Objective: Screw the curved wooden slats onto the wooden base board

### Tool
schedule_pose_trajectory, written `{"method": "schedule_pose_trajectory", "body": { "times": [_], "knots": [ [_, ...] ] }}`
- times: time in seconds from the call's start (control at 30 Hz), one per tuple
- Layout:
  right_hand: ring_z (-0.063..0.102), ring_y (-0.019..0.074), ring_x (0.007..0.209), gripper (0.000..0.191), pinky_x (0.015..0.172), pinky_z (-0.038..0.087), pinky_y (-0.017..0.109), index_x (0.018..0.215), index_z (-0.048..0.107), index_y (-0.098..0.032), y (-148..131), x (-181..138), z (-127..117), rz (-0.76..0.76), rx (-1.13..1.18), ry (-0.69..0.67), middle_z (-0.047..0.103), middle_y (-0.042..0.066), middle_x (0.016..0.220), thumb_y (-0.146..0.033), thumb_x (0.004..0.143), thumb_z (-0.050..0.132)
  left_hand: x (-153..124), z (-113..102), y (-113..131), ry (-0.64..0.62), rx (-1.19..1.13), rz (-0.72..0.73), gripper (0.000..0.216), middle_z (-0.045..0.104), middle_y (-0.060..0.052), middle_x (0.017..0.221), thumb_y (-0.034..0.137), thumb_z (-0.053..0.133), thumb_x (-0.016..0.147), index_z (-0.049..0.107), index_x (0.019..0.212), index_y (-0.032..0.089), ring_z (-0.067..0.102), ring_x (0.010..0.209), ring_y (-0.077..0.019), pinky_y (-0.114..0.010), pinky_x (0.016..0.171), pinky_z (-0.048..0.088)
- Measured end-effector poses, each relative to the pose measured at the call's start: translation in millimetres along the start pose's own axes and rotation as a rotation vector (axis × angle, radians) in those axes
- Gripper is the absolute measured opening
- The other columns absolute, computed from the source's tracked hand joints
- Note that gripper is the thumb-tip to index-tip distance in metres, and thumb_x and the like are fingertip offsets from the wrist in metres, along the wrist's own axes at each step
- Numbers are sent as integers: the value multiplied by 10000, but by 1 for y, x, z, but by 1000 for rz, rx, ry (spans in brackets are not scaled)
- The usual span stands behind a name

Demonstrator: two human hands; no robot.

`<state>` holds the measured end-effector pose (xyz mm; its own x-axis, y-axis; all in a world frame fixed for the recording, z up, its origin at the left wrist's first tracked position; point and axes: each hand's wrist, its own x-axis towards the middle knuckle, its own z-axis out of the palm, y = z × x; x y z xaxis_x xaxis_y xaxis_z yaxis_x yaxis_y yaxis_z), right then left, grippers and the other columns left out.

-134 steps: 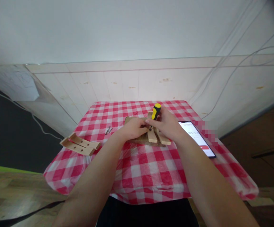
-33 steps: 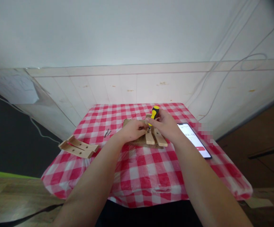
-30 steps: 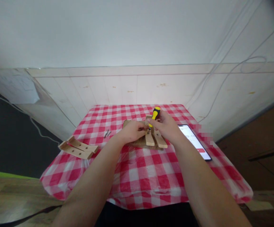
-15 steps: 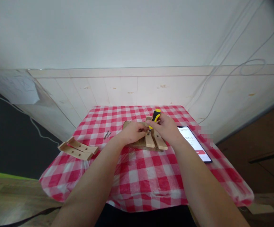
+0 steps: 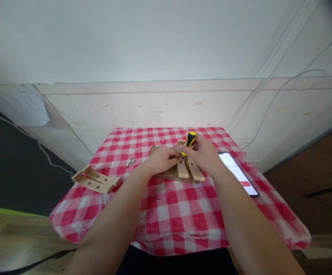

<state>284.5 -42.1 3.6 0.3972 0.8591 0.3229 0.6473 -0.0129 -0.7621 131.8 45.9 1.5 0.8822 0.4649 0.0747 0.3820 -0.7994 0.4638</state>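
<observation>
A yellow and black screwdriver [image 5: 189, 140] stands nearly upright in my right hand [image 5: 203, 154], which is closed round its handle. Its tip rests on a wooden piece [image 5: 183, 170] made of pale slats on a darker board, lying mid-table. My left hand [image 5: 161, 159] lies on the left part of that piece, its fingers pinched together right at the screwdriver's tip. What they pinch is too small to make out.
The small table wears a red and white checked cloth [image 5: 177, 206]. A second wooden slatted part [image 5: 95, 179] lies at its left edge, loose screws [image 5: 131, 162] are nearby, and a phone [image 5: 238, 172] with a lit screen lies at the right. A white panelled wall stands behind.
Both hands stay at the wooden piece with the screwdriver on the same spot. Only the view shifts slightly, and the phone's timer has counted on.
</observation>
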Motion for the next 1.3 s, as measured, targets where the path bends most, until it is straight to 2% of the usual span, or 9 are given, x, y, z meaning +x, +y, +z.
{"method": "schedule_pose_trajectory", "body": {
  "times": [0.13,0.27,0.4,0.47,0.63,0.87,1.03,1.2,1.3],
  "knots": [
    [613,179,712,257,626,456,322,925,587,-218,2,1,4,-33,155,-63,658,28,855,-423,774,614,-1,0,1,12,-21,26,183,700,-18,841,164,504,798,676,860,153,603,759,-140,-226,674,430],
    [622,175,765,191,679,472,323,932,584,-220,6,2,7,-10,290,-115,664,27,895,-332,777,593,-1,0,1,23,-56,33,180,696,-20,822,139,506,784,668,863,143,608,748,-139,-226,662,422],
    [604,155,733,271,641,462,298,997,554,-216,5,1,6,6,357,-144,651,26,910,-334,761,615,0,1,0,19,-74,16,180,695,-19,813,134,507,776,665,861,141,607,735,-139,-225,651,425],
    [582,152,701,306,618,443,293,996,567,-215,1,-1,4,-7,294,-117,638,15,860,-376,746,642,0,1,-1,20,-67,19,184,696,-18,825,140,503,780,665,867,146,604,737,-138,-225,653,428],
    [516,158,618,293,559,372,294,729,577,-194,-8,-2,-1,12,49,-34,577,4,663,-483,750,626,0,1,-1,12,-29,11,182,694,-19,809,181,495,801,671,837,151,599,732,-139,-230,671,436],
    [588,178,720,268,643,430,312,898,635,-205,-2,-1,1,1,206,-110,663,30,812,-446,801,567,-1,0,0,15,-21,15,199,699,-13,816,187,497,799,686,857,162,601,737,-140,-234,681,439],
    [560,173,653,293,582,407,301,814,589,-193,-4,-1,1,8,96,-26,629,16,731,-464,725,654,0,2,-2,25,-10,6,218,705,-26,855,203,498,795,698,873,165,613,780,-158,-245,710,453],
    [583,169,701,233,615,421,300,890,623,-201,-4,-1,-1,32,204,-136,657,19,803,-405,799,556,-1,0,0,22,-34,27,199,699,-20,836,175,492,792,679,860,156,604,760,-142,-232,701,443],
    [571,167,676,235,591,415,299,866,604,-204,-3,-2,-2,11,168,-144,653,19,793,-422,783,577,-1,0,1,23,-40,33,192,695,-17,833,167,494,789,674,856,157,600,753,-140,-229,681,433]
  ]
}}
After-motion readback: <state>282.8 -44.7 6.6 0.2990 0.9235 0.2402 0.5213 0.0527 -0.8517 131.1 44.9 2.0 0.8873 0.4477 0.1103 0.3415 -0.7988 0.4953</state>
